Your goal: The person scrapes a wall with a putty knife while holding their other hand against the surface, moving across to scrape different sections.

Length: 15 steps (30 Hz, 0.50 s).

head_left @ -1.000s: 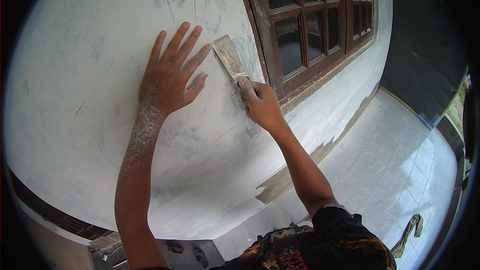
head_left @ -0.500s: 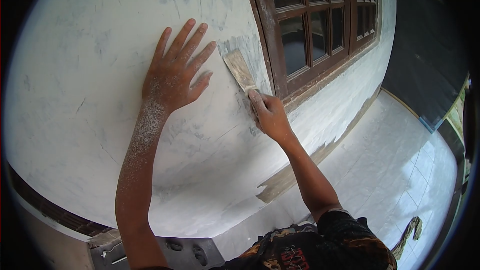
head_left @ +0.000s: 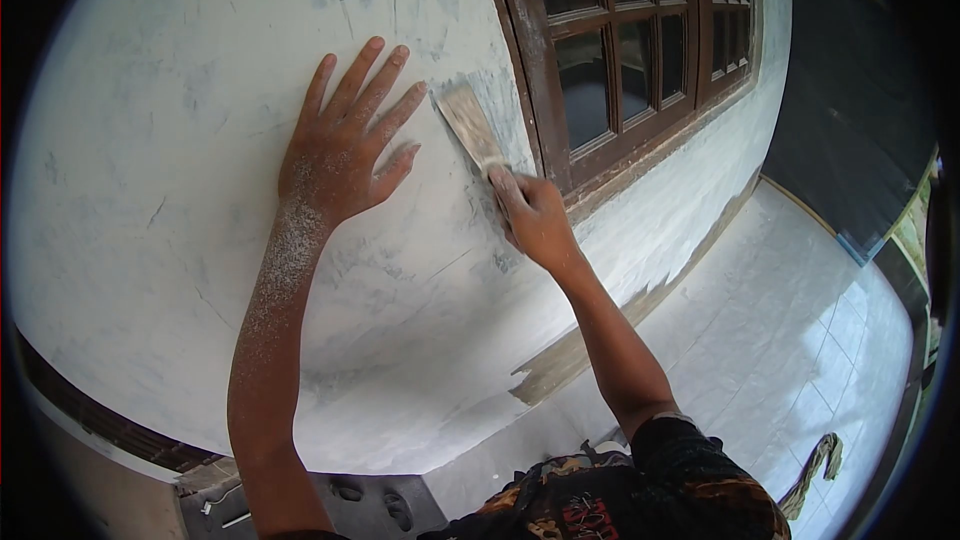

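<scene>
My left hand (head_left: 340,145) lies flat on the white, patchy wall (head_left: 170,270), fingers spread, with pale dust on its back and along the forearm. To its right, my right hand (head_left: 535,218) is closed round the handle of a putty knife (head_left: 469,126). The wide blade points up and to the left, against a grey scraped patch of the wall beside the window frame. My fingers hide most of the handle.
A brown wooden window (head_left: 625,50) with several panes is set in the wall at upper right. Dark sheeting (head_left: 850,100) hangs at far right. Below are a tiled floor (head_left: 780,340), a twisted cloth (head_left: 812,475) and dark sandals (head_left: 397,510).
The putty knife and my right hand have shifted slightly up and to the left along the wall. My left hand stays flat, nearly in the same place.
</scene>
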{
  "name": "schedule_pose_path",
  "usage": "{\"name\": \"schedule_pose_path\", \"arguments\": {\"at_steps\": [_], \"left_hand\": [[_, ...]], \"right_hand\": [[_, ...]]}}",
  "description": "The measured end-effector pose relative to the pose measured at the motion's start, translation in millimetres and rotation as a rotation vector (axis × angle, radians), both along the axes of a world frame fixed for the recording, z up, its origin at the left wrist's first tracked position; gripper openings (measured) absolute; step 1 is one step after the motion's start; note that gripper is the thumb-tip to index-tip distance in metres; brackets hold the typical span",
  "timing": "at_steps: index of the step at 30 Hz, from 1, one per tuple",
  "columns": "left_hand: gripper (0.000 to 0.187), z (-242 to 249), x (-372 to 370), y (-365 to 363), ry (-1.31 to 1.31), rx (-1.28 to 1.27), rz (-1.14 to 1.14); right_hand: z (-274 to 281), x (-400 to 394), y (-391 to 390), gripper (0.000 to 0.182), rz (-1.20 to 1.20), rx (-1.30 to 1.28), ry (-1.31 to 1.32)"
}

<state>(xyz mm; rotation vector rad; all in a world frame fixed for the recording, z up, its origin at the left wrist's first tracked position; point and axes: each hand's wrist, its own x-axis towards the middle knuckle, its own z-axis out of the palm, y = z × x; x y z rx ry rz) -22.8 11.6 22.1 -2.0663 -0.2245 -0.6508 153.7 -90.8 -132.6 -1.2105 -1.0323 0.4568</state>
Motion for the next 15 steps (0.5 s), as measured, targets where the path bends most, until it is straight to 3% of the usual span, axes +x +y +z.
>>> {"name": "schedule_pose_path", "arguments": {"at_steps": [2,6,8,15], "left_hand": [[0.058,0,0,0,-0.002,0.003,0.005],[0.059,0,-1,1,0.010,0.002,0.008],[0.060,0,-1,1,0.013,0.000,0.007],[0.061,-3,1,-1,0.003,0.001,0.016]], "right_hand": [[13,0,6,0.055,-0.010,0.031,0.001],[-19,-1,3,0.056,0.013,0.064,-0.008],[-38,-4,-2,0.055,0.038,-0.070,0.077],[-21,-6,6,0.053,0.052,0.026,0.083]]}}
